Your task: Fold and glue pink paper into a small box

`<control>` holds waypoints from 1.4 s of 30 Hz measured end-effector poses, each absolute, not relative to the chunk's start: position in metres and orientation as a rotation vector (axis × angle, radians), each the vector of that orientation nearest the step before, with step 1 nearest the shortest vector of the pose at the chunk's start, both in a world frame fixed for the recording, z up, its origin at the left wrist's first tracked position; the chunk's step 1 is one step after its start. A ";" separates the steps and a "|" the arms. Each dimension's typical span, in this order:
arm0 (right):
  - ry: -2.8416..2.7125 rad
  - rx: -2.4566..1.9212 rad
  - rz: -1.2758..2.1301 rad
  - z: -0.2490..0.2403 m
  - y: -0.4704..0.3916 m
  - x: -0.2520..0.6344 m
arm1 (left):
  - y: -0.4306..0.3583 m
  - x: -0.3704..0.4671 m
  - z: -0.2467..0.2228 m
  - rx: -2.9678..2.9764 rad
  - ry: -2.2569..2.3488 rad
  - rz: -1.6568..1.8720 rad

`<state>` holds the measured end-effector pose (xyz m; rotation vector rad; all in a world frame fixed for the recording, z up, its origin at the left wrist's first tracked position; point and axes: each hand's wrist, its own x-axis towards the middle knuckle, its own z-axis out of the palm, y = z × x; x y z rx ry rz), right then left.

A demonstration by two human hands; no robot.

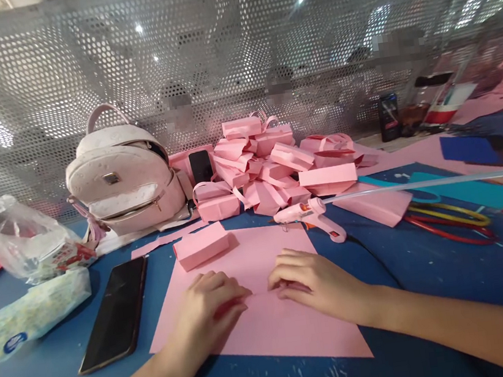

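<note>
A large sheet of pink paper (280, 333) lies on the blue table in front of me. Over its middle my left hand (211, 308) is closed, thumb and fingertips pinching at the paper. My right hand (303, 277) faces it a short gap away, fingers curled and pinching too. A faint pale line, perhaps a fold, runs between the fingertips; its exact form is hard to make out. Just beyond my left hand, a folded pink paper box (203, 247) rests on the sheet's far left corner. A pink glue gun (313, 214) lies past the sheet's far right corner.
Several pink paper boxes (275, 160) are heaped at the back beside a white backpack (124, 174). Left lie a black phone (115, 314), a tissue pack (36, 309) and a plastic bag (12, 238). Right are scissors (451, 224) and teal paper (478, 189). Perforated metal panel (233, 48) behind.
</note>
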<state>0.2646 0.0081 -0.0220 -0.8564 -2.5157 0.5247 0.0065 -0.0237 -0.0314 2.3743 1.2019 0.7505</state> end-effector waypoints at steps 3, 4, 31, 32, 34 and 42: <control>-2.492 -0.849 0.531 -0.021 0.012 0.267 | -0.019 -0.001 -0.029 2.192 1.243 0.727; -2.495 -0.841 0.527 -0.021 0.013 0.268 | -0.018 -0.003 -0.029 2.160 1.247 0.725; -2.729 -0.453 -0.259 -0.019 0.004 0.264 | -0.040 0.011 -0.016 3.322 0.956 0.370; -2.748 -0.466 -0.263 -0.018 0.002 0.264 | -0.040 0.011 -0.017 3.314 0.956 0.381; -2.792 -0.512 -0.255 -0.015 -0.003 0.263 | -0.041 0.012 -0.018 3.307 0.944 0.429; -2.878 -0.726 -0.295 -0.003 -0.020 0.266 | -0.042 0.015 -0.012 3.310 0.857 0.535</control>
